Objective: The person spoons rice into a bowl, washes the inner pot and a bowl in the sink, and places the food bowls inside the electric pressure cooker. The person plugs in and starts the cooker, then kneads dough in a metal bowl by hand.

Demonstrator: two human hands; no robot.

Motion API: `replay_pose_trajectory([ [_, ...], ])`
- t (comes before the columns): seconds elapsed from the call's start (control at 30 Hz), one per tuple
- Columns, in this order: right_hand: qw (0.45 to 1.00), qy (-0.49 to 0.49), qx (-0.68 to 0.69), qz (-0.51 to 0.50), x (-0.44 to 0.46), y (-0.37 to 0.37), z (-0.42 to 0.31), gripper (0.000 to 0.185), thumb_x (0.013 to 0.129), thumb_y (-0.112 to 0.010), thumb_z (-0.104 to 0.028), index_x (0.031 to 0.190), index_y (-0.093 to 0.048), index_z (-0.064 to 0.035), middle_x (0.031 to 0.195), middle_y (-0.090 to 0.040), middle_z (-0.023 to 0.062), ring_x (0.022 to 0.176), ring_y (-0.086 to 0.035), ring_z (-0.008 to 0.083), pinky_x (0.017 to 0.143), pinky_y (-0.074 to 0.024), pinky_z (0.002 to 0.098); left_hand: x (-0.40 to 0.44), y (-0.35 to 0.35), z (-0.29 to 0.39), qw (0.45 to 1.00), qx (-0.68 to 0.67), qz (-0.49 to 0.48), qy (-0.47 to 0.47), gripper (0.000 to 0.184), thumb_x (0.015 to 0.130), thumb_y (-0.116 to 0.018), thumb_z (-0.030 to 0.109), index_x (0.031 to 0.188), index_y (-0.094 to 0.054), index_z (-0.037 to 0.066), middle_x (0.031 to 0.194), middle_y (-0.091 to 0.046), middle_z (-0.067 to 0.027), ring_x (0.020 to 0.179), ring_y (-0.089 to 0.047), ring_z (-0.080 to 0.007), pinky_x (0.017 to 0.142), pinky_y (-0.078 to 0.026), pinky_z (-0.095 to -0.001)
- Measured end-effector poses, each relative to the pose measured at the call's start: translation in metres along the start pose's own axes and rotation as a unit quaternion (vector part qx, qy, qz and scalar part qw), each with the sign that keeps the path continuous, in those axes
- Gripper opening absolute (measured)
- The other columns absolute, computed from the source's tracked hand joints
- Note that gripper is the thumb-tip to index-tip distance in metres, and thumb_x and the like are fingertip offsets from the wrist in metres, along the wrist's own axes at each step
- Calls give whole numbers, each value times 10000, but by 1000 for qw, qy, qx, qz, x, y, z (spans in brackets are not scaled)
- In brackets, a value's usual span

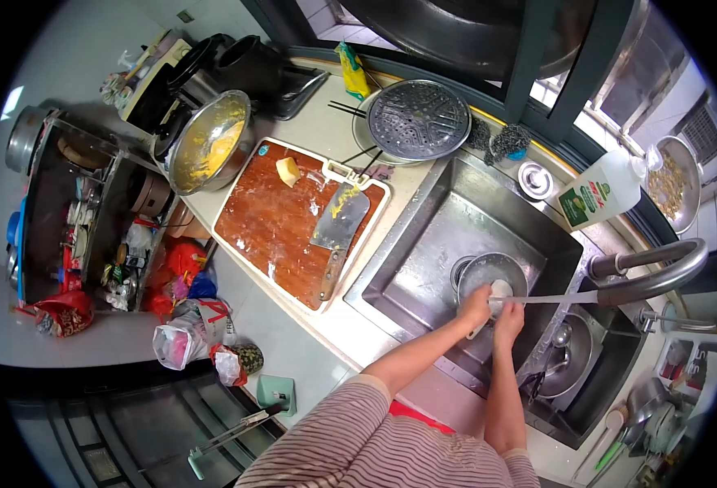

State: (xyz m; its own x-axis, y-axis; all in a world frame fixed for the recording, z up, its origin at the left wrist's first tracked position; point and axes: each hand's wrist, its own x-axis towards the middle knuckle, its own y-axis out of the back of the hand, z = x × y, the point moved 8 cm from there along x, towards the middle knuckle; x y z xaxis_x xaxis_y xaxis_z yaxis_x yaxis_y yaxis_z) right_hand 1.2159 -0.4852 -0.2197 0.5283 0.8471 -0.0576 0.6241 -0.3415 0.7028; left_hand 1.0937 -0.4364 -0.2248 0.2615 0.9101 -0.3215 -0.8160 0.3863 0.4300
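The left hand [476, 307] has its fingers curled on the near left edge of a round grey bowl [487, 267], thin-rimmed and dull, low in the steel sink [472, 207]; the right hand [507, 325] is just to its right, fingers bent in at the bowl's near side, though whether they grip or only touch I cannot tell; a pale, rounded thing [501, 289] shows between the hands, too blurred to name; a clear stream of water [550, 299] runs from the right out of the brushed, curved tap [651, 281] and meets the hands.

The sink is square-cornered, its metal wet and streaked; right of it, a second basin [616, 382] holds a round, shiny pan [572, 366] with a ladle [563, 335] in it; beyond the sink's far edge stand a translucent plastic bottle [603, 191] with a green label and dark, wiry scourers [507, 143]; a round metal plate [419, 119], pierced and ridged, sits at the sink's far left.

Left on the pale worktop [326, 319] lies a reddish-brown board [273, 224] with a light rim, dusted white in patches; on it rest a smooth yellow lump [288, 172] and a broad, flat cleaver [342, 220], its blade smeared yellow; farther left, a deep steel bowl [210, 142] tilts, yellow paste clinging inside.
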Motion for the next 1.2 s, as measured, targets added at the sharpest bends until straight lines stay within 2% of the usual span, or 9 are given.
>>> replay_pose_trajectory([
  [0.13,966,20,-70,-249,-15,-52,-7,229,791,-534,-137,914,-603,43,949,-598,255,915,-561,425,782,-434,439,0,21,-27,990,66,57,114,202,741,-553,93,930,-625,80,928,-644,-170,893,-617,-337,747,-486,-425],
  [0.27,970,58,-98,-215,-3,-59,-8,274,812,-521,-159,979,-590,47,1052,-567,258,1012,-543,401,867,-423,444,-2,26,-36,986,49,88,131,194,726,-578,100,909,-639,78,877,-647,-167,859,-619,-336,751,-484,-416],
  [0.4,923,-24,-115,-367,-11,-67,-4,418,801,-570,-271,1056,-558,60,1070,-573,275,1007,-551,402,843,-440,426,-3,26,-40,988,28,79,128,122,724,-592,126,820,-643,72,814,-643,-166,803,-621,-337,712,-484,-416],
  [0.57,971,-13,-37,-236,6,-56,8,634,675,-723,-132,1210,-454,75,1342,-362,277,1259,-359,364,1028,-321,391,-7,51,-45,968,55,183,162,102,731,-561,98,816,-611,72,820,-621,-157,804,-600,-348,711,-470,-422],
  [0.67,978,8,-132,-164,-2,-58,12,892,681,-742,-250,1359,-251,56,1377,-314,259,1266,-349,364,1042,-316,380,-22,87,-41,945,108,271,147,210,761,-510,74,962,-561,47,948,-576,-182,822,-570,-369,746,-457,-458],
  [0.73,948,-129,-138,-257,-18,-39,-14,778,676,-745,-315,1270,-394,47,1288,-439,258,1160,-480,357,951,-406,399,-15,81,-69,945,98,220,220,319,734,-526,58,1053,-541,48,1025,-574,-184,901,-582,-353,794,-467,-452],
  [0.87,925,-85,-244,-279,-17,-66,11,520,733,-642,-222,1190,-488,-26,1035,-609,232,982,-582,389,830,-472,457,-18,48,-84,922,-134,54,360,413,748,-466,62,1159,-506,52,997,-623,-200,915,-612,-321,803,-478,-412],
  [1.13,975,-152,-141,-76,16,-19,10,319,778,-541,-156,1082,-501,-67,899,-622,241,883,-588,435,755,-468,502,17,36,-80,989,-32,17,144,581,703,-453,2,1275,-468,108,1076,-602,-218,930,-615,-344,812,-475,-397],
  [1.2,977,-159,-134,-52,21,-31,7,333,803,-515,-152,1124,-499,-69,907,-627,224,869,-593,430,751,-472,503,20,32,-81,985,-35,18,166,602,707,-454,-19,1300,-441,85,1049,-617,-194,774,-639,-288,613,-514,-364],
])
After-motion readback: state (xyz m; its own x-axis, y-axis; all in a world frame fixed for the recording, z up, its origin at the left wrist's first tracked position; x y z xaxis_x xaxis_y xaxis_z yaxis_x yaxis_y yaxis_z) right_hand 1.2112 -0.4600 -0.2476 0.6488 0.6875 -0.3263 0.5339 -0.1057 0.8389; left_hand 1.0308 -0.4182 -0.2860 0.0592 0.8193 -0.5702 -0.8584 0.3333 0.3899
